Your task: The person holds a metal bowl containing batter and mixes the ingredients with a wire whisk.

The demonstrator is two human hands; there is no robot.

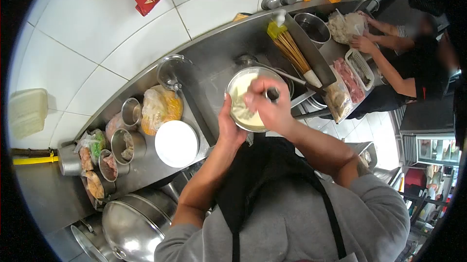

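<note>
My left hand (230, 125) grips the left rim of a round metal bowl (254, 129). Inside the bowl is a smooth, pale cream mixture (241, 92). Over the bowl's right half, my right hand (273, 111) is closed, its fingers slightly blurred. A round, dark-centred metal end (272, 95) shows at that hand, like the top of an upright handle; whatever lies below it is hidden by the hand. The bowl is held above a steel sink (214, 87), close to my apron. Behind the bowl a long-handled ladle (282, 73) lies slanting to the right.
A yellow-bound bundle of thin sticks (294, 53) leans in the sink. Left on the counter are stacked white plates (176, 144), a bag of yellow food (162, 110) and metal containers (128, 146). At right, other people's hands (365, 43) handle a bag (343, 26) near raw meat (349, 81).
</note>
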